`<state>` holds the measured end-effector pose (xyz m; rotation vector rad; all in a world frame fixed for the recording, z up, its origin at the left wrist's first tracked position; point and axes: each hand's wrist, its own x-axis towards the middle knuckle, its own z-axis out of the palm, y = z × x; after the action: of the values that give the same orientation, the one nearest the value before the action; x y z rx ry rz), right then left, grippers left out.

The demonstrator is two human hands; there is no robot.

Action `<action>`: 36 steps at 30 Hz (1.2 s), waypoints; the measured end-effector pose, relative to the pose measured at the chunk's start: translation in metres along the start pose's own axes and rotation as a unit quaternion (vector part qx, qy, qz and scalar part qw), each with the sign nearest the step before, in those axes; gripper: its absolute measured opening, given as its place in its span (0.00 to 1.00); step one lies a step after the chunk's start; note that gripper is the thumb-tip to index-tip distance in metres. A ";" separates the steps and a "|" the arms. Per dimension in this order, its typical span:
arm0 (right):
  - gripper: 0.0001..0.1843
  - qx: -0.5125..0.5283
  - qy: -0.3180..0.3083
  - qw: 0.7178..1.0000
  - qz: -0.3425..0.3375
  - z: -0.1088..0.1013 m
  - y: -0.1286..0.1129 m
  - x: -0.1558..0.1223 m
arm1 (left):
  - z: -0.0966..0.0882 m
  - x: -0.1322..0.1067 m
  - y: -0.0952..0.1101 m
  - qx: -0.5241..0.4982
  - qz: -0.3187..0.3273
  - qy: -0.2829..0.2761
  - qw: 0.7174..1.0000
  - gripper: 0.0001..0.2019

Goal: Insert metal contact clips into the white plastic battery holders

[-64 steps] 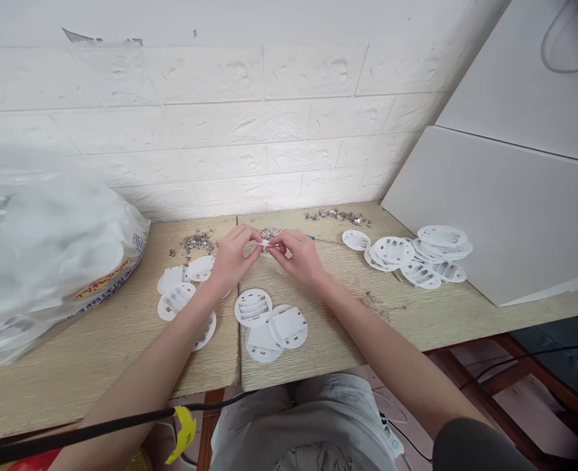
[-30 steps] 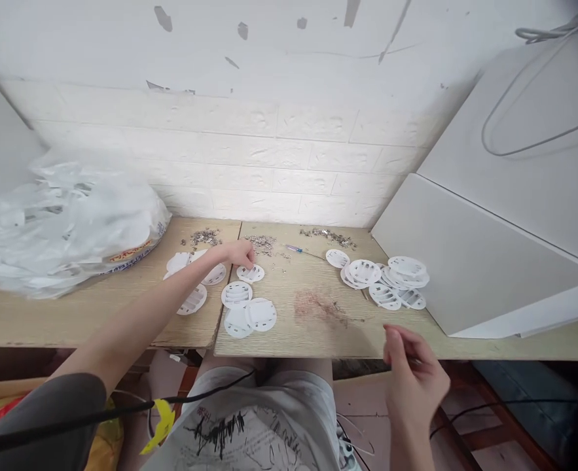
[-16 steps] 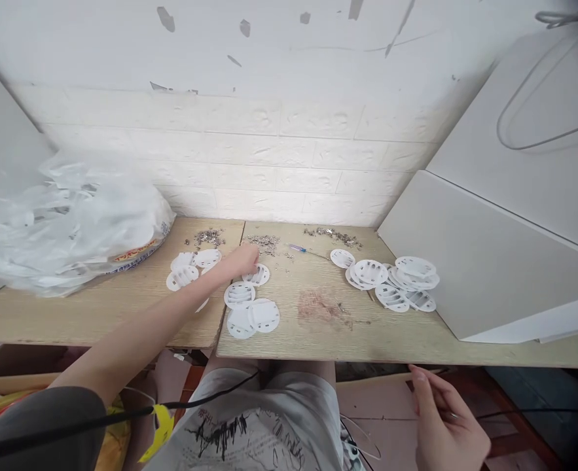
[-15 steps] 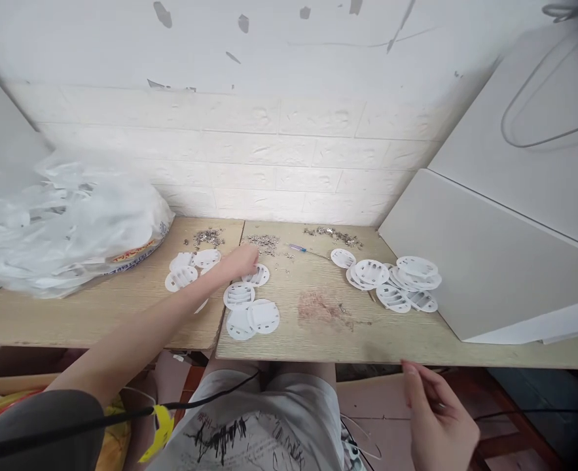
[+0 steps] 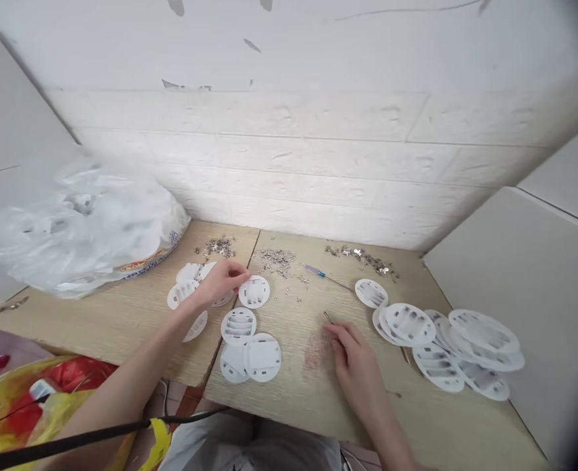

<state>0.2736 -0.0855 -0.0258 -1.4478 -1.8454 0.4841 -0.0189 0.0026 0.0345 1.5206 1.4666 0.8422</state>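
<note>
My left hand (image 5: 222, 282) reaches over the table with its fingers pinched at the upper left rim of a white round plastic plate (image 5: 254, 292). That plate has slots and moulded ridges inside. In front of it lie a ridged round plate (image 5: 238, 326) and two overlapping ones (image 5: 264, 358). Closer to the middle, my right hand (image 5: 355, 360) is closed, and a short thin metal piece (image 5: 328, 318) sticks out from its fingertips. Small shiny metal parts (image 5: 277, 261) lie in a loose pile behind the left hand's plate.
Two more piles of metal parts (image 5: 220, 246) (image 5: 362, 256) line the wall. A blue-handled screwdriver (image 5: 318, 271) lies between. More round plates are stacked right (image 5: 411, 325) and left (image 5: 183, 294). A bulging plastic bag (image 5: 107, 222) stands left; a grey panel (image 5: 514, 261) bounds the right.
My right hand has come up from below the table's front edge onto the tabletop and now holds a thin metal piece. My left fingers have shifted to the plate's left rim. The view has moved.
</note>
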 end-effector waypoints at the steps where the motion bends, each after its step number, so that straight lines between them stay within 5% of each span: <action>1: 0.16 -0.002 -0.005 1.000 -0.015 0.002 0.001 0.006 | 0.002 0.001 -0.002 -0.022 -0.008 0.013 1.000 0.16; 9: 0.16 0.031 -0.103 0.992 -0.072 0.008 -0.009 0.029 | 0.008 -0.004 0.003 -0.186 -0.047 0.109 0.975 0.21; 14: 0.16 0.085 -0.117 0.989 -0.020 0.013 -0.044 0.024 | 0.006 -0.036 0.011 -0.132 0.000 0.120 0.984 0.16; 22: 0.15 0.254 0.001 0.963 0.094 0.046 -0.115 0.008 | -0.005 -0.068 0.017 -0.034 0.173 0.074 0.982 0.08; 29: 0.11 0.380 0.080 0.903 0.186 0.072 -0.139 -0.022 | -0.016 -0.089 -0.004 -0.088 0.182 0.002 0.979 0.07; 32: 0.12 0.358 0.146 0.899 0.204 0.056 -0.128 -0.028 | -0.021 -0.102 -0.017 -0.093 0.206 -0.044 0.973 0.10; 36: 0.16 0.251 0.353 0.869 0.237 -0.003 -0.093 -0.029 | -0.023 -0.102 -0.031 0.024 0.273 -0.007 0.962 0.08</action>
<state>0.2168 -0.1407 0.0302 -1.4320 -0.7087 0.5226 -0.0623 -0.0975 0.0249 2.0047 1.0663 1.1132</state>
